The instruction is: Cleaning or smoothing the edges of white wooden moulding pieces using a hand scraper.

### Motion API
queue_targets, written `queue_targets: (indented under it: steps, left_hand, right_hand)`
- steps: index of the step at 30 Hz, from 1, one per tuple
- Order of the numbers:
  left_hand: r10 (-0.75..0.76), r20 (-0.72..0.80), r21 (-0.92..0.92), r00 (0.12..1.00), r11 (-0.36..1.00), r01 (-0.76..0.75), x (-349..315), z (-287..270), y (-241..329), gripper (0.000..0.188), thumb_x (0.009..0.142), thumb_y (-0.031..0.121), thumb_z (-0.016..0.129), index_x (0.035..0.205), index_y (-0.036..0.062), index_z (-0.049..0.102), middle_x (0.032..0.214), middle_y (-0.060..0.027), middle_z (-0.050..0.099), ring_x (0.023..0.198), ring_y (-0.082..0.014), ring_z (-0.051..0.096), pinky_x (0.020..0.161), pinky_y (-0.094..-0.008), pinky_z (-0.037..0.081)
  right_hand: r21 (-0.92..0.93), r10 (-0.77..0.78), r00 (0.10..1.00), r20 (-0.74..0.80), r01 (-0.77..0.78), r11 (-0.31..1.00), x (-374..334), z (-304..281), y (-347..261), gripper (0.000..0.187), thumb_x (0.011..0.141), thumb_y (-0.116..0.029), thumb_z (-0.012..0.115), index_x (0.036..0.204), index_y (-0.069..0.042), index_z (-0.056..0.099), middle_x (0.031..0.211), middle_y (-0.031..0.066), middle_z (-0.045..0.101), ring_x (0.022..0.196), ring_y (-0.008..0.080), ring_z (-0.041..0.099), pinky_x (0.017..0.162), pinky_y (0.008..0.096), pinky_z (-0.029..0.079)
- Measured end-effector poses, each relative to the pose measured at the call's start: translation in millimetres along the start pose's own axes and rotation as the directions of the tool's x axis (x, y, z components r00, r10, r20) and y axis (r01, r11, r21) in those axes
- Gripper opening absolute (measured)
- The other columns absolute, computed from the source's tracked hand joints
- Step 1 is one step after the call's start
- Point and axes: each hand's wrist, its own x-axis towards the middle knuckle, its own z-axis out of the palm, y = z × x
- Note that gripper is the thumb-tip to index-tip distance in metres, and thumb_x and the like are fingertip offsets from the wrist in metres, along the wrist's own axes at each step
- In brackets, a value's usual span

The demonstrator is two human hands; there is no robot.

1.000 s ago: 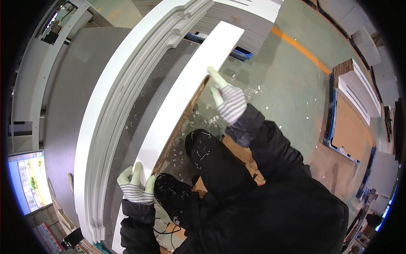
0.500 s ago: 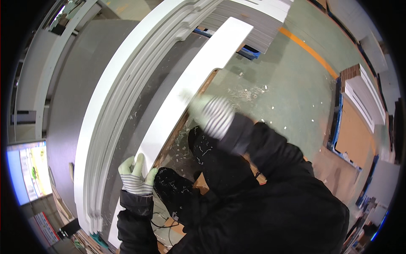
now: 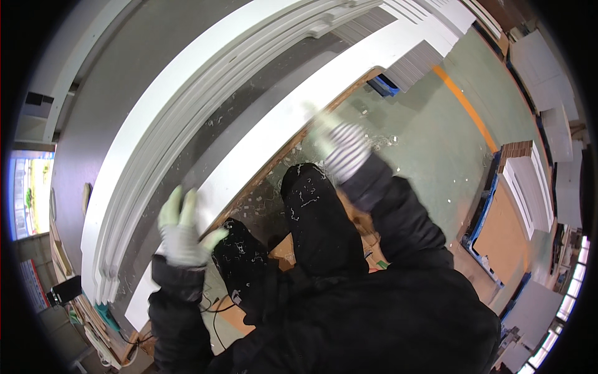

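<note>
A long white panel (image 3: 249, 153) with a cut-out edge lies slantwise on the dark-topped workbench in front of me. My left hand (image 3: 182, 227), in a pale glove with a striped cuff, is over the panel's near-left part, fingers stretched and apart, thumb toward the near edge. Whether it touches the panel I cannot tell. My right hand (image 3: 336, 140), gloved alike, is at the near edge farther along, its fingertips reaching over the white face. Motion smears its fingers, so their grip is unclear.
Beyond the panel, a stack of curved white panels (image 3: 165, 118) stands along the grey bench top (image 3: 131, 78). More stacked panels (image 3: 414, 65) are at the far right end. On the right, a pallet (image 3: 498, 215) holds white boards. White scraps litter the green floor (image 3: 430, 131).
My view has turned, so the scene sits differently in the picture. My left hand's fingers are more stretched out. My right hand has stayed along the panel's near edge, blurred in both frames.
</note>
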Motion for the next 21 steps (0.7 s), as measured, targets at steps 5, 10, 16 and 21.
queue_targets:
  steps: [5,10,16,21]
  left_hand:
    - [0.088,-0.093,0.043,0.992,0.995,-0.085,-52,2,-43,0.080,0.065,0.038,0.084,0.127,-0.0006,0.053,0.120,-0.0204,0.054,0.107,-0.0393,0.051,0.093,-0.0488,0.043]
    - [0.071,-0.143,-0.089,0.987,0.992,-0.085,-4,15,-9,0.076,0.063,0.029,0.085,0.127,0.0012,0.053,0.118,-0.0194,0.054,0.103,-0.0383,0.052,0.090,-0.0466,0.043]
    - [-0.130,-0.010,0.087,0.991,0.988,0.130,-45,-14,-20,0.097,0.057,0.049,0.084,0.133,0.0002,0.049,0.130,-0.0235,0.050,0.116,-0.0422,0.048,0.100,-0.0523,0.037]
    - [-0.053,-0.060,0.030,0.997,0.998,0.054,-77,-10,-43,0.081,0.057,0.022,0.086,0.127,0.0008,0.053,0.118,-0.0162,0.054,0.107,-0.0362,0.050,0.094,-0.0465,0.043]
  right_hand:
    - [-0.154,-0.331,0.919,-0.216,0.302,0.941,16,8,25,0.042,0.100,-0.009,0.048,0.141,-0.007,0.047,0.102,0.0090,0.068,0.078,0.0138,0.054,0.079,0.0324,0.050]
    - [-0.175,-0.399,0.907,0.135,0.418,0.892,-33,141,-4,0.038,0.106,-0.028,0.036,0.135,-0.008,0.050,0.077,0.0178,0.059,0.075,0.0295,0.058,0.074,0.0350,0.050]
    - [-0.142,0.006,0.999,0.038,-0.001,0.990,-7,54,-26,0.038,0.104,-0.022,0.044,0.139,-0.008,0.049,0.093,0.0151,0.064,0.089,0.0215,0.059,0.086,0.0345,0.049]
    - [0.222,-0.178,0.970,-0.164,0.212,0.952,3,70,-2,0.051,0.100,-0.031,0.055,0.134,0.006,0.049,0.106,0.0107,0.061,0.095,0.0140,0.056,0.092,0.0225,0.043]
